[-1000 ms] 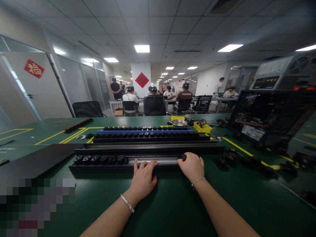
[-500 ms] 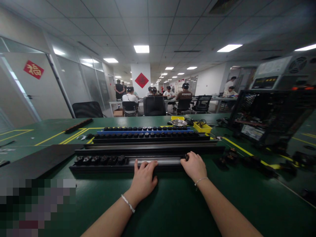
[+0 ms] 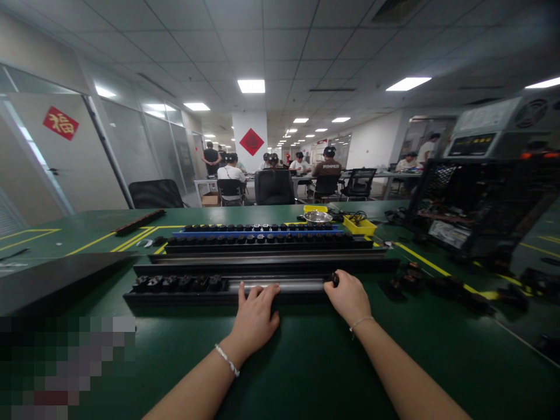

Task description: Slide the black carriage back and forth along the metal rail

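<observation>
A long black rail [image 3: 175, 297] lies across the green table in front of me, with several small black parts [image 3: 177, 283] seated in its left half and a bare grey channel [image 3: 297, 285] in the middle. My left hand [image 3: 255, 318] rests on the rail's near edge, fingers stretched out and flat. To the right, my right hand [image 3: 349, 297] is closed in a pinch on a small black part [image 3: 335, 279] at the rail's channel.
Behind lie more rails [image 3: 266, 239] filled with black parts, one blue. A metal bowl [image 3: 317, 217] and yellow trays [image 3: 359, 225] stand further back. Loose black parts [image 3: 420, 284] lie right, before an open computer case [image 3: 476, 204]. A black panel [image 3: 56, 280] lies left. People sit at far tables.
My right hand has slid a little to the right along the rail with the small black part. My left hand has stayed put.
</observation>
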Demonstrator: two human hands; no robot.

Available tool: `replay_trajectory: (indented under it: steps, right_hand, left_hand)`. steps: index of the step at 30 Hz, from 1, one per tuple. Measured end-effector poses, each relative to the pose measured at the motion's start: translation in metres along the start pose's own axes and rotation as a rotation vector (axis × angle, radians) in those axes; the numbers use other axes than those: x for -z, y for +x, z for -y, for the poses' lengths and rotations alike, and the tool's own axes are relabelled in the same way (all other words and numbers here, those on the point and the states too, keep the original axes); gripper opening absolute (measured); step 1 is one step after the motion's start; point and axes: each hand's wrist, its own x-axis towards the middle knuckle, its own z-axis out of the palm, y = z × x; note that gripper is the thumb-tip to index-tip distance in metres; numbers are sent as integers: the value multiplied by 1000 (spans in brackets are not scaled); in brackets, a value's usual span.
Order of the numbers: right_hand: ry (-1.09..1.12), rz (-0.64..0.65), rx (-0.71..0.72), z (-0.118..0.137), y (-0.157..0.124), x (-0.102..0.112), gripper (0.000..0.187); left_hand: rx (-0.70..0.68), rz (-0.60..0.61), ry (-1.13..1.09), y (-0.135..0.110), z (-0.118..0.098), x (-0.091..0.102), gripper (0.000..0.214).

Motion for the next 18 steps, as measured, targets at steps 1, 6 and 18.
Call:
replay_trajectory:
  steps: [1, 6, 18]
  right_hand:
    - [-2, -3, 1, 0, 0, 0, 13]
    - [18, -23, -12, -3, 1, -1, 15]
    - [138, -58, -101, -15, 2, -6, 31]
  left_hand:
    - [1, -2, -4, 0, 0, 0, 46]
    - [1, -9, -10, 0, 0, -1, 47]
    - [6, 10, 8, 0, -1, 0, 46]
